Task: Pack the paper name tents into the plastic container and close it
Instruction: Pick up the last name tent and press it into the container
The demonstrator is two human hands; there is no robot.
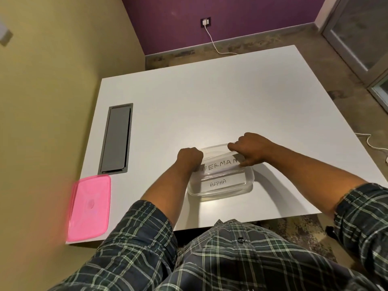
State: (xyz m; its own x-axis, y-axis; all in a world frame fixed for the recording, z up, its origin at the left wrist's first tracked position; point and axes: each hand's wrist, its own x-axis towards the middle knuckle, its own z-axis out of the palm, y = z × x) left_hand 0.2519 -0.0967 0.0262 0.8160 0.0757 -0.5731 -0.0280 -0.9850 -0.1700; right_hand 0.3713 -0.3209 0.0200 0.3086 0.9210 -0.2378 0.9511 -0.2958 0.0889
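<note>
Gripping a white paper name tent (pixel 219 164) at its ends, left hand (pixel 189 157) and right hand (pixel 251 149) hold it inside the clear plastic container (pixel 248 181).

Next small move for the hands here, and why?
Probably press the SUPERMAN tent down flat into the clear container. Both the left hand and right hand grip its ends at rim level, above the ALPHA tent; the pink lid lies aside.

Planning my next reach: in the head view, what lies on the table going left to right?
Pink plastic lid → grey rectangular cable hatch → left hand → clear plastic container with the paper name tents → right hand.
</note>
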